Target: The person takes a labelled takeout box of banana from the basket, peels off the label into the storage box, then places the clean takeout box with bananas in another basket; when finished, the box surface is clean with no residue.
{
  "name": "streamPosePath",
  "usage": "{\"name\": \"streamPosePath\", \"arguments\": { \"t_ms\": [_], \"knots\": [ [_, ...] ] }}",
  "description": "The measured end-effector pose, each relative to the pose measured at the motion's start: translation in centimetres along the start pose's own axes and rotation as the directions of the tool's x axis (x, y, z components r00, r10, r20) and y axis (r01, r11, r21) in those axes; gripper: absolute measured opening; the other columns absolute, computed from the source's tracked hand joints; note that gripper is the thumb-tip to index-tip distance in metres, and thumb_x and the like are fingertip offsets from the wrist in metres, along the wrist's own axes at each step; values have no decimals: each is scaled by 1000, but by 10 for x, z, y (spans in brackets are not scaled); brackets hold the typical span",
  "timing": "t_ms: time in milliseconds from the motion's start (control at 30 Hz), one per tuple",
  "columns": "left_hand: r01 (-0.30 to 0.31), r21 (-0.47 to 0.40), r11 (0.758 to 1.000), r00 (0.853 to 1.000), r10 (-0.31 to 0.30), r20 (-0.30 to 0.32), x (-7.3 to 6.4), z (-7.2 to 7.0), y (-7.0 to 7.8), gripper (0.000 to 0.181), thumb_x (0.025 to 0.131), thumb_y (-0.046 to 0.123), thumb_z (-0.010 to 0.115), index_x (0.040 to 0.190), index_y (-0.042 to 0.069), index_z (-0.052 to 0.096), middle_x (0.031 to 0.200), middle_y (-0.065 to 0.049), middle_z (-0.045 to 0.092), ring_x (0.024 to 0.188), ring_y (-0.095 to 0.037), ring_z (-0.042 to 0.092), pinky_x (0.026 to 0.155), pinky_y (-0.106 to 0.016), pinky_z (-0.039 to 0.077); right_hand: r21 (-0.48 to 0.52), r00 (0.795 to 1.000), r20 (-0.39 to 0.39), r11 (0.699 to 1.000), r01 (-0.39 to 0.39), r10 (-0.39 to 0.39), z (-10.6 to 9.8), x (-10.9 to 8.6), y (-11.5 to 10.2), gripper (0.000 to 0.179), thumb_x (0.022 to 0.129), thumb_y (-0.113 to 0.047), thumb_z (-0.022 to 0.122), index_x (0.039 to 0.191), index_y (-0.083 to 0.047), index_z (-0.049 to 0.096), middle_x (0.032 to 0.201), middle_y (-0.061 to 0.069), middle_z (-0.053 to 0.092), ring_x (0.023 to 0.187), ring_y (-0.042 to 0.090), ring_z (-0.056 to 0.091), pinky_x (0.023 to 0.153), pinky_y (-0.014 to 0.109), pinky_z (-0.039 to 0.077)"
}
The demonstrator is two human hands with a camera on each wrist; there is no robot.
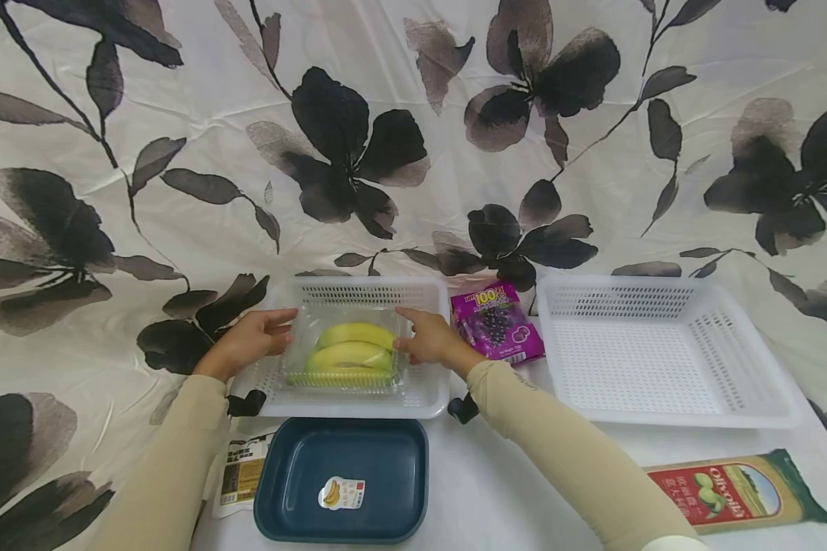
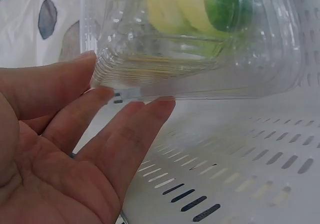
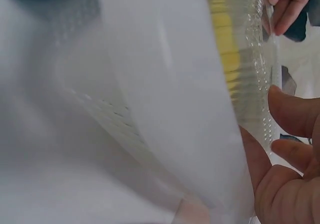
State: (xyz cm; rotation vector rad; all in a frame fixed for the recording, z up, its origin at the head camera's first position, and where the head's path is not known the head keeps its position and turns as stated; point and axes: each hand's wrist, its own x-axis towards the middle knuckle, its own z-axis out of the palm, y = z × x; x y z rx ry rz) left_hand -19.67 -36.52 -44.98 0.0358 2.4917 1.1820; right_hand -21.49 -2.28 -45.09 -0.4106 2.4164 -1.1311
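A clear plastic clamshell box [image 1: 350,383] with yellow bananas [image 1: 351,356] inside is in the left white basket [image 1: 427,402]. On the box's left side is my left hand [image 1: 251,340]; the left wrist view has its thumb and fingertips at the ridged corner and rim, gripping the edge. My right hand [image 1: 430,337] holds the opposite side, index finger along the back corner and thumb lower down. In the right wrist view, the basket's pale wall [image 3: 170,83] covers part of the box [image 3: 255,88]. A round green patch [image 2: 227,6] shows through the plastic in the left wrist view.
A purple grape candy bag [image 1: 496,325] lies between that basket and a second white basket [image 1: 668,421]. In front are a dark blue tray [image 1: 303,528] with a banana-picture card [image 1: 341,493], a brown-and-white pouch [image 1: 237,474], and an Olivoilà pasta pack [image 1: 737,490] near the right sleeve.
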Motion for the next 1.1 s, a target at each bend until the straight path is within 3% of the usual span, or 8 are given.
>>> {"name": "streamPosePath", "arguments": {
  "t_ms": [133,367,567,733,833,933,1033,1100],
  "knots": [
    [5,-10,1000,1000,-5,12,-1,-1,-1,63,102,6,56,159,0,29,163,-23,33,146,-44,40,110,-55,47,-33,1000,-10,999,9,-9,1,1,0,69,96,-18,73,157,-14,41,143,28,56,106,32,71,65,26,61],
    [10,13,1000,1000,-11,27,-4,-1,8,64,103,7,55,159,-3,26,162,-28,31,145,-48,39,111,-59,44,-68,999,-11,997,31,-32,-2,-1,2,70,96,-22,73,157,-13,41,142,26,57,83,27,76,75,31,63],
    [23,236,971,997,-4,-83,-10,-1,34,60,104,22,57,156,0,36,160,-30,33,142,-54,40,111,-67,40,-159,988,-30,977,143,-150,-21,-15,10,65,96,-27,72,154,-12,46,147,20,57,120,34,68,103,48,55],
    [-41,398,916,979,118,-169,-24,-2,63,55,104,26,57,152,2,45,154,-30,43,136,-54,47,108,-68,41,-142,967,-86,964,226,-240,-55,-40,14,63,96,-27,73,152,-10,48,141,18,62,111,29,72,90,42,61],
    [-118,462,879,945,243,-220,-36,0,79,51,104,25,58,148,0,50,154,-30,45,136,-54,47,109,-68,40,-183,933,-159,938,294,-324,-78,-59,18,62,95,-26,74,150,-9,52,140,14,64,107,28,73,90,44,61],
    [-194,511,838,897,363,-254,-50,4,96,48,104,24,59,144,-2,54,153,-30,45,138,-53,45,111,-68,38,-239,893,-239,915,326,-381,-100,-85,24,59,95,-26,74,148,-10,54,140,13,64,108,30,72,91,47,60],
    [-248,567,785,835,470,-286,-64,11,112,46,105,25,59,142,-2,57,153,-30,45,140,-53,43,111,-70,37,-302,864,-303,900,314,-403,-118,-113,33,55,98,-29,70,148,-11,54,143,12,61,114,32,70,89,48,61],
    [-260,642,722,773,554,-311,-72,18,117,44,104,27,60,139,-1,60,152,-29,48,139,-53,45,110,-70,38,-371,844,-347,886,277,-409,-127,-132,40,54,100,-31,66,149,-12,53,144,14,60,120,34,66,93,52,59]
  ]
}}
